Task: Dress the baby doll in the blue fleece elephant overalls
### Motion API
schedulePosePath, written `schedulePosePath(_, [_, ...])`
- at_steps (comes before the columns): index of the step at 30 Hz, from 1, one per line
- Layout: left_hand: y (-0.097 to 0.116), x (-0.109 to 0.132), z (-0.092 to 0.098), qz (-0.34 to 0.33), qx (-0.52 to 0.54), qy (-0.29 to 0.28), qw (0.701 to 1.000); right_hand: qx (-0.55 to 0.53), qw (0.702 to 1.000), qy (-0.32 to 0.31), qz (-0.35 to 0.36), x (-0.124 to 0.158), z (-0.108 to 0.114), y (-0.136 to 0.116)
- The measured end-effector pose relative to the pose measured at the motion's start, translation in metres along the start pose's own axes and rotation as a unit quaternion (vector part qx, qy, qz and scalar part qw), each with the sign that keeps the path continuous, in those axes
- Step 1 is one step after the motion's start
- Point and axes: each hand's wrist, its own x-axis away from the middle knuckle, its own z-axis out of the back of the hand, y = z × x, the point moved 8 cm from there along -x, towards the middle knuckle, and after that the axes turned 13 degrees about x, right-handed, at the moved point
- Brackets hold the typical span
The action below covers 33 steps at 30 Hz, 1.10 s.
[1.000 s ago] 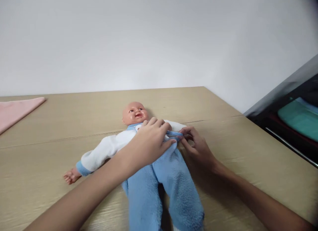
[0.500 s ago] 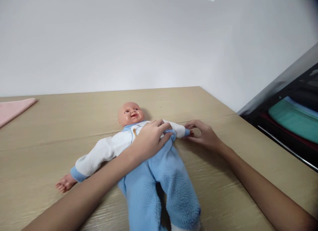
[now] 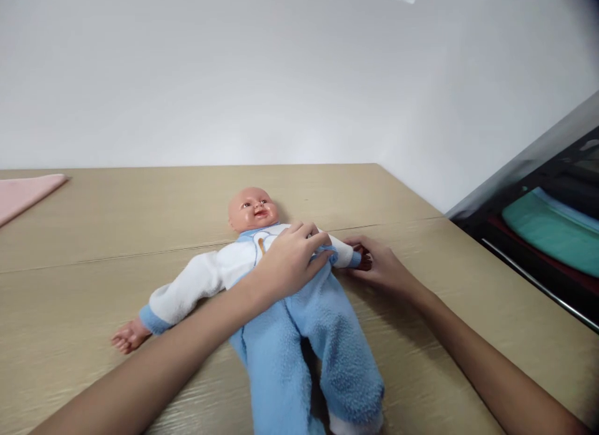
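A baby doll (image 3: 255, 209) lies on its back on the wooden table, head towards the wall. It wears a fleece outfit (image 3: 276, 354) with white sleeves and blue legs. Across the doll's chest lies my left hand (image 3: 294, 257), fingers curled over and pinching a fold of blue cloth at the waist. My right hand (image 3: 381, 263) is curled around the doll's small hand (image 3: 364, 258) and blue cuff at the right; some of its fingers are hidden behind. The doll's other arm (image 3: 187, 291) stretches out to the left, its palm up on the table.
A pink folded cloth (image 3: 28, 195) lies at the table's left edge. On the right, beyond the table (image 3: 412, 210), a dark rack (image 3: 510, 248) holds green and dark red folded cloth (image 3: 552, 226). A pale wall (image 3: 210, 79) rises behind the table.
My right hand has closed in around the doll's hand, its fingers moving behind the cuff. My left hand stays on the cloth. The view has shifted slightly.
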Motion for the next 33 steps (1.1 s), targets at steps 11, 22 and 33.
schedulePosePath(11, [0.014,0.002,0.001,-0.057,-0.038,0.005,0.998,0.101,0.968,0.184,0.139,-0.018,0.04,-0.081])
schedulePosePath(22, [0.025,0.013,0.013,-0.155,0.026,0.059,0.986,0.118,0.957,0.095,0.249,-0.032,-0.009,-0.128])
schedulePosePath(33, [-0.017,-0.004,0.025,0.093,0.395,0.101,0.908,-0.164,0.977,-0.046,0.13,-0.02,-0.025,-0.091])
